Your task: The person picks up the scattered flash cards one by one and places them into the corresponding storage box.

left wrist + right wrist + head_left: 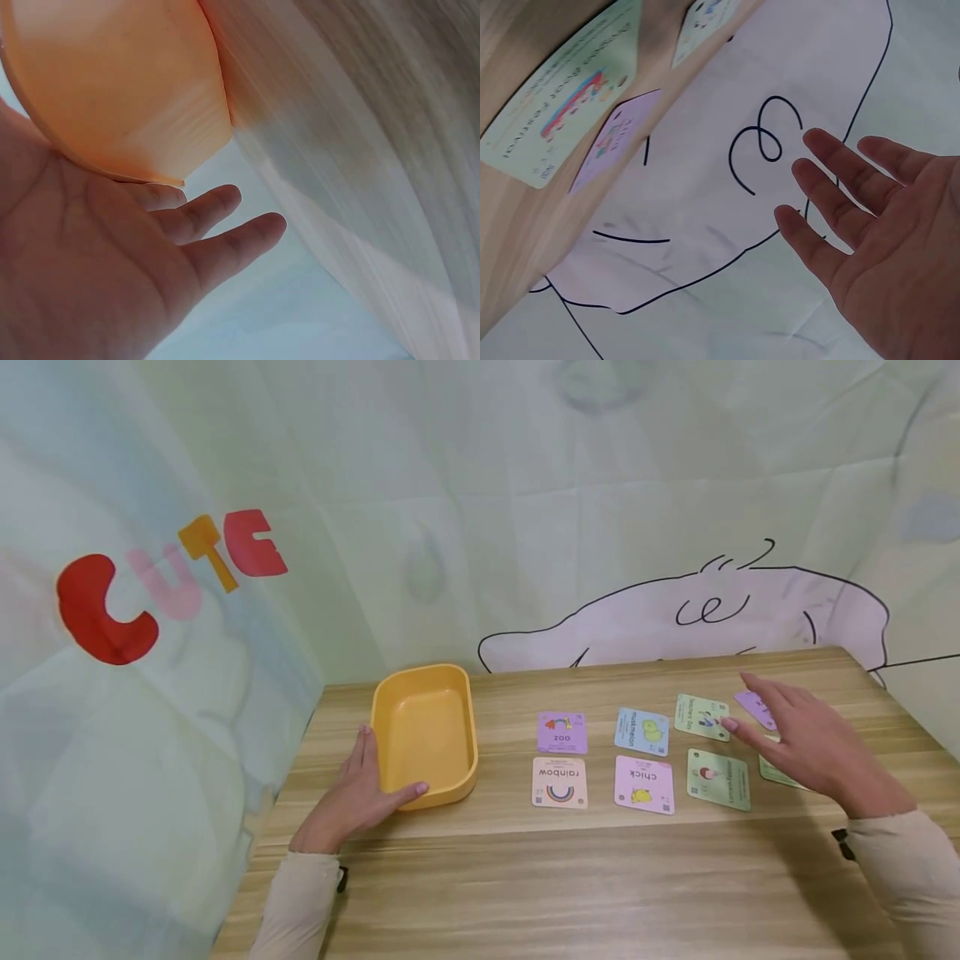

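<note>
In the head view, my left hand (354, 797) rests against the near left side of a yellow-orange plastic tray (423, 735), thumb at its near rim and fingers extended along the wall. Over the right end of several picture cards hovers my right hand (806, 739), fingers spread, holding nothing. Beneath or beside it lie a teachers' day card (702, 717), a partly covered purple card (753, 708) and a green card (780, 772), mostly hidden. The right wrist view shows that green card (566, 97) with a dragon boat picture.
Left of the right hand, cards lie in two rows: zoo (562, 732), rainbow (559, 783), muskmelon (642, 732), chick (645, 785) and a green one (718, 779). A printed curtain (450, 527) hangs behind the wooden table (562, 893).
</note>
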Tool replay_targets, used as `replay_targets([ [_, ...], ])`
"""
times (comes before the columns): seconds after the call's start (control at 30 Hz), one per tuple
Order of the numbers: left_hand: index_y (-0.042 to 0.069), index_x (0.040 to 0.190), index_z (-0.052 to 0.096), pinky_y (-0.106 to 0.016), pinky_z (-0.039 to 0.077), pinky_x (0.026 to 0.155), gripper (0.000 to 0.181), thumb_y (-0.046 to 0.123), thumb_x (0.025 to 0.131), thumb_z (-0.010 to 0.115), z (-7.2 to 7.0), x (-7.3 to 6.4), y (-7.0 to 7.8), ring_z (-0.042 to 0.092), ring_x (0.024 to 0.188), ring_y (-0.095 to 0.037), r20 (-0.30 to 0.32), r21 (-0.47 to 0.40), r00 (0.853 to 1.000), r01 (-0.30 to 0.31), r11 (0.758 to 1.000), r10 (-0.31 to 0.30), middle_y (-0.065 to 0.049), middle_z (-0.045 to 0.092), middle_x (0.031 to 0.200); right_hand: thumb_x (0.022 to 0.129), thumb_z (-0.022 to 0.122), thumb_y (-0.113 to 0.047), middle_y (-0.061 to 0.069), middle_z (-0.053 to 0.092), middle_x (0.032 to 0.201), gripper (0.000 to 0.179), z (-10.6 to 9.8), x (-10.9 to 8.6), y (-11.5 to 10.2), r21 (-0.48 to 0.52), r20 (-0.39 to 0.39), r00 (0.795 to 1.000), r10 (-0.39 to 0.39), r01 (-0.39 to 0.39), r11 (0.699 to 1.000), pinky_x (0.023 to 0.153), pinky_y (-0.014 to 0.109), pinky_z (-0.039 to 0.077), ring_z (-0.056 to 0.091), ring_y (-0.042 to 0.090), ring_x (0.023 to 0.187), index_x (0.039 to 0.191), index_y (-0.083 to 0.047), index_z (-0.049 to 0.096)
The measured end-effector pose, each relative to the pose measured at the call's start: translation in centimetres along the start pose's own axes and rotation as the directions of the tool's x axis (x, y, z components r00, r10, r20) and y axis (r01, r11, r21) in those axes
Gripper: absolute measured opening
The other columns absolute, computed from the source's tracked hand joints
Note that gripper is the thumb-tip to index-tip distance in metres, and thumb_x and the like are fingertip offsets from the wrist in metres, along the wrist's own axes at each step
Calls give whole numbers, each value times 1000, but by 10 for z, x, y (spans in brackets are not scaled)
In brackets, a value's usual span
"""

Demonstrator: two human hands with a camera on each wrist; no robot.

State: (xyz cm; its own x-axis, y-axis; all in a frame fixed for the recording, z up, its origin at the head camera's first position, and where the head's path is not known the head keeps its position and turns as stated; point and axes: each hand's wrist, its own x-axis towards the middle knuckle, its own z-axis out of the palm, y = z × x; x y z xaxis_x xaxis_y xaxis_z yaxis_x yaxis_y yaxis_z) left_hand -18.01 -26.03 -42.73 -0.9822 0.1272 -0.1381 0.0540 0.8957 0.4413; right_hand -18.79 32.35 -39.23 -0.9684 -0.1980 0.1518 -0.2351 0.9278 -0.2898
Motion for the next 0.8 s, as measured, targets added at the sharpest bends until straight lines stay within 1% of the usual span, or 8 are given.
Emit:
replay_targets([
  [0.1,-5,157,-13,-66,22,117,129,77,85,57,0,-1,0,6,150,-54,-1,-4,1000,0,1000,0,-27,-12,166,98,56,-55,31,38,152,83,2,-1,7,1,8,1000,9,-9,1000,103,73,29,34,54,137,161,-10,25],
  [0.27,-5,157,-13,-65,21,117,129,76,85,57,-1,0,0,7,150,-54,-5,-4,1000,-2,1000,2,-28,-12,166,99,56,-55,33,39,150,80,7,-3,20,-1,30,999,25,-25,1000,100,74,31,35,55,135,158,-7,30],
  [0.53,-4,158,-13,-65,21,118,129,77,85,57,-1,-1,0,6,151,-53,-6,-12,1000,6,1000,-6,-26,-12,166,98,59,-51,39,41,144,81,12,-6,37,-7,65,997,28,-27,1000,97,74,35,40,58,129,152,5,35],
  [0.67,-2,158,-15,-65,22,117,131,78,84,56,-1,-2,0,5,151,-53,4,-18,1000,14,1000,-14,-25,-13,166,99,58,-52,42,40,142,82,14,-8,45,-44,105,993,48,-43,998,95,76,37,41,60,126,147,11,38],
  [0.8,-1,158,-16,-66,22,117,131,78,84,57,-1,-1,0,5,151,-53,7,-29,1000,15,999,-15,-24,-14,166,98,59,-54,45,39,140,86,17,-8,51,-65,156,985,76,-66,996,96,77,36,39,64,125,145,15,37],
])
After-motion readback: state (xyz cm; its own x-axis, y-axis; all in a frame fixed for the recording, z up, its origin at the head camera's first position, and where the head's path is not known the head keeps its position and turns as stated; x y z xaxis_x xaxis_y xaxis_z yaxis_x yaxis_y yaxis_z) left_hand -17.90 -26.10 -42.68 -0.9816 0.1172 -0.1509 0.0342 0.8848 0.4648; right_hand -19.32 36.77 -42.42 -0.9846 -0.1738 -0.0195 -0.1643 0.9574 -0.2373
